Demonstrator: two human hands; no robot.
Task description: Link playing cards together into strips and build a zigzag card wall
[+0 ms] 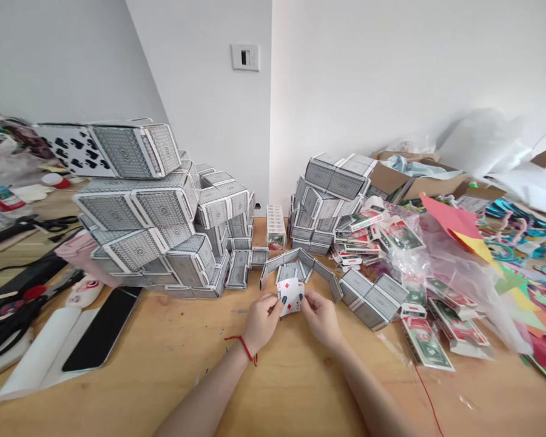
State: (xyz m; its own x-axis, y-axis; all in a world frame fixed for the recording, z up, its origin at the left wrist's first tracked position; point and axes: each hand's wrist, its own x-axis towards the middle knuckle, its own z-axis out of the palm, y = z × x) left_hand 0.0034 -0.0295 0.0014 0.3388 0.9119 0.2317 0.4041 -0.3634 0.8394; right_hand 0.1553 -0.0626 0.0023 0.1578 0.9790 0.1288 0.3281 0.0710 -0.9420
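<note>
Both my hands meet at the middle of the wooden table [273, 376] and pinch a folded playing card [290, 295] with red diamond pips. My left hand [260, 320], with a red string at the wrist, grips the card's left edge. My right hand [319, 315] grips its right edge. Just behind the card lies a bent chain of linked card boxes [300, 264]. A tall pile of card-built cubes [155, 212] stands at the left, and a smaller pile [332, 194] at the right.
A dark tablet [102, 328] on a white sheet lies at the left, beside black scissors [9, 325]. Loose card packs in a plastic bag [418, 291] and coloured paper scraps [528, 285] crowd the right. Open cardboard boxes [418, 179] stand against the wall.
</note>
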